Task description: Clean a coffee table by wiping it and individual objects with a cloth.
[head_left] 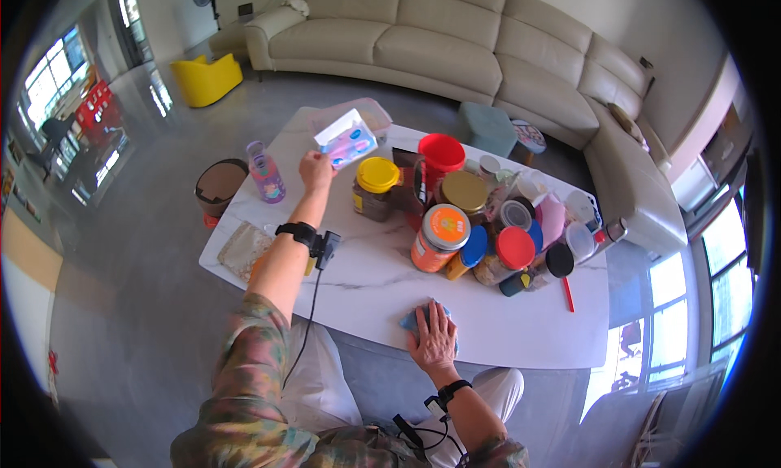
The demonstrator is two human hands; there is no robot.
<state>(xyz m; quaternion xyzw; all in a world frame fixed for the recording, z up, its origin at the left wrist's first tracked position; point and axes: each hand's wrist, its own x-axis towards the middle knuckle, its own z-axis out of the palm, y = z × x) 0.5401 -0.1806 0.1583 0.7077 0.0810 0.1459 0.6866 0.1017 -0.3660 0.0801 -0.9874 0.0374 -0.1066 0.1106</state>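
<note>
My left hand [317, 172] is stretched out over the far left of the table, its fingers closed on the edge of a small white box [350, 142] with pink and blue patterning. The box is tilted, in front of a clear plastic container [373, 113]. My right hand [434, 338] lies flat, fingers spread, on a blue cloth [413, 320] near the front edge of the table. Just right of the left hand stands a jar with a yellow lid [377, 175]; to its left is a purple bottle [266, 175].
Crowded jars fill the right half of the white table [366, 281], among them an orange-lidded jar [442, 238] and a red container [442, 152]. A red stick [568, 295] lies at the right. Beyond are a beige sofa [439, 49], a green stool [486, 126] and a brown bin [221, 185].
</note>
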